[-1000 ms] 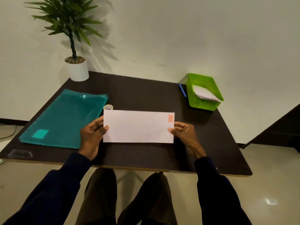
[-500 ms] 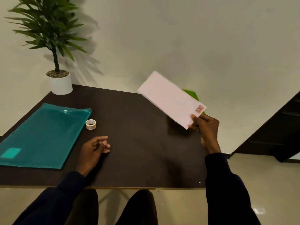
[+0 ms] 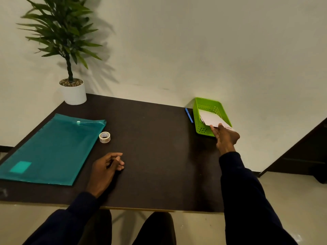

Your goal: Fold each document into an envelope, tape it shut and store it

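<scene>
A white envelope lies inside the green basket at the table's far right, on top of other white papers. My right hand reaches over the basket's near rim, fingers still pinching the envelope's near corner. My left hand rests on the dark table near the front, fingers loosely curled and holding nothing. A small roll of clear tape stands on the table beside the teal folder.
A blue pen lies just left of the basket. A potted plant stands in the table's far left corner. The wall runs close behind the table. A dark cabinet stands to the right, on the floor.
My right hand carried the envelope from the table's middle, up and right, then down into the green basket. My left hand let go of it and settled on the table.
</scene>
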